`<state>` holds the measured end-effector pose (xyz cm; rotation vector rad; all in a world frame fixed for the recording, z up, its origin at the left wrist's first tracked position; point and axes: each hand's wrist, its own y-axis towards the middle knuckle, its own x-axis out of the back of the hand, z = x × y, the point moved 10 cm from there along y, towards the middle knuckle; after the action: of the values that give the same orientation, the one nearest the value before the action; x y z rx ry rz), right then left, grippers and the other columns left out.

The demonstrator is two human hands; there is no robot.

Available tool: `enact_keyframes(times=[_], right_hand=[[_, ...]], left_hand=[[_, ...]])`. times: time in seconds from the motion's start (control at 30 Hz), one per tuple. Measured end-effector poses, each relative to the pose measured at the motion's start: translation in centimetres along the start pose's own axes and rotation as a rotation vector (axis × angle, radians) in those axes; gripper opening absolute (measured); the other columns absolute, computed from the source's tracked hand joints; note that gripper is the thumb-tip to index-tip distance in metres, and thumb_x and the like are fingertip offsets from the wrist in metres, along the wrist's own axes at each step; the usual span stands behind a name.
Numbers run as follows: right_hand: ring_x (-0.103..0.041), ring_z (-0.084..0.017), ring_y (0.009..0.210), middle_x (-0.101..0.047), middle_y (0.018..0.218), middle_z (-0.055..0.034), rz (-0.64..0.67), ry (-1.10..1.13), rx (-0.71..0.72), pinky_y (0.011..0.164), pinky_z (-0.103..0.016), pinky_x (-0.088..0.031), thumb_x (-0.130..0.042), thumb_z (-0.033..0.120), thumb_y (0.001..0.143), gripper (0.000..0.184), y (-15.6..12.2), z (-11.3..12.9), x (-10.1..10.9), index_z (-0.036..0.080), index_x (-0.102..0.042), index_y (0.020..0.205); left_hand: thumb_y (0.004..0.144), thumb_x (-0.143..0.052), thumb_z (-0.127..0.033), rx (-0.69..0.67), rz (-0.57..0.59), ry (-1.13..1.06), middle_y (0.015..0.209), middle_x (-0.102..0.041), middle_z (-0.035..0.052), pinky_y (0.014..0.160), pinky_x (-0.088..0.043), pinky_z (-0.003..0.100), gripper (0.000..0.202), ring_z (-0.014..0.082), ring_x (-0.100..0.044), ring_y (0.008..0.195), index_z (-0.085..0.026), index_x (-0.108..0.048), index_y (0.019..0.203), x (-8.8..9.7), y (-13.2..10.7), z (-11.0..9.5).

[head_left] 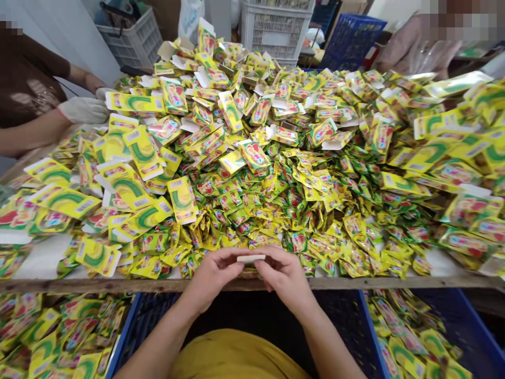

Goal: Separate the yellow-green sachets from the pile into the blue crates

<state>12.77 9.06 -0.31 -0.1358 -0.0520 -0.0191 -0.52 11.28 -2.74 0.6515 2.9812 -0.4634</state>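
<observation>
Close to the table's front edge, my left hand (213, 275) and my right hand (287, 273) pinch a small carton (251, 259) between thumbs and fingers. Only a pale, flat end of it shows; the fingers cover the rest. Right behind my hands lies a heap of small yellow and green packets (276, 216). Yellow printed cartons (182, 200) are piled to the left, right and back of these packets, several with white flaps standing open.
Below the wooden table edge (118, 285) stand blue crates (371, 331), with cartons and packets at both sides. A co-worker's gloved hand (84, 109) is at the left of the pile. Another person (410, 45) is at the back right, near white crates (276, 29).
</observation>
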Motion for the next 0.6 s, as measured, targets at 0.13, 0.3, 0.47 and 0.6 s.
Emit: enact_keyframes(times=[0.13,0.3,0.47,0.6], right_hand=[[-0.049,-0.007,0.048,-0.064,0.086,-0.0042,-0.042,0.101,0.029,0.04,-0.022,-0.044,-0.065,0.039,0.082,0.022,0.9,0.5,-0.1,0.026,-0.077,0.095],[-0.053,-0.011,0.055,-0.063,0.08,-0.003,-0.092,0.156,-0.038,0.046,-0.024,-0.051,-0.072,0.038,0.075,0.021,1.6,-0.4,0.0,0.023,-0.077,0.088],[-0.052,-0.01,0.051,-0.063,0.071,-0.0005,-0.093,0.181,-0.064,0.046,-0.024,-0.051,-0.074,0.036,0.072,0.019,1.9,-1.1,0.2,0.022,-0.075,0.086],[-0.057,-0.012,0.058,-0.064,0.079,-0.0025,-0.1,0.19,-0.025,0.048,-0.025,-0.054,-0.077,0.034,0.071,0.015,1.8,-0.7,0.6,0.022,-0.076,0.08]], left_hand=[[0.076,-0.072,-0.031,-0.102,-0.217,0.057,0.098,-0.076,0.0061,0.087,-0.054,0.032,0.023,0.021,-0.069,0.091,-0.019,-0.076,0.096,2.8,0.5,-0.6],[0.082,-0.066,-0.033,-0.187,-0.288,0.143,0.106,-0.074,0.006,0.091,-0.052,0.032,0.024,0.0209,-0.068,0.098,-0.021,-0.075,0.101,3.3,0.5,-0.5],[0.081,-0.068,-0.03,-0.223,-0.237,0.073,0.095,-0.074,0.0045,0.079,-0.054,0.026,0.021,0.0159,-0.067,0.085,-0.019,-0.071,0.099,2.1,1.0,-1.1],[0.078,-0.072,-0.025,-0.351,-0.182,0.103,0.088,-0.072,0.0046,0.08,-0.054,0.027,0.009,0.0162,-0.066,0.085,-0.017,-0.072,0.083,1.7,1.1,-2.6]])
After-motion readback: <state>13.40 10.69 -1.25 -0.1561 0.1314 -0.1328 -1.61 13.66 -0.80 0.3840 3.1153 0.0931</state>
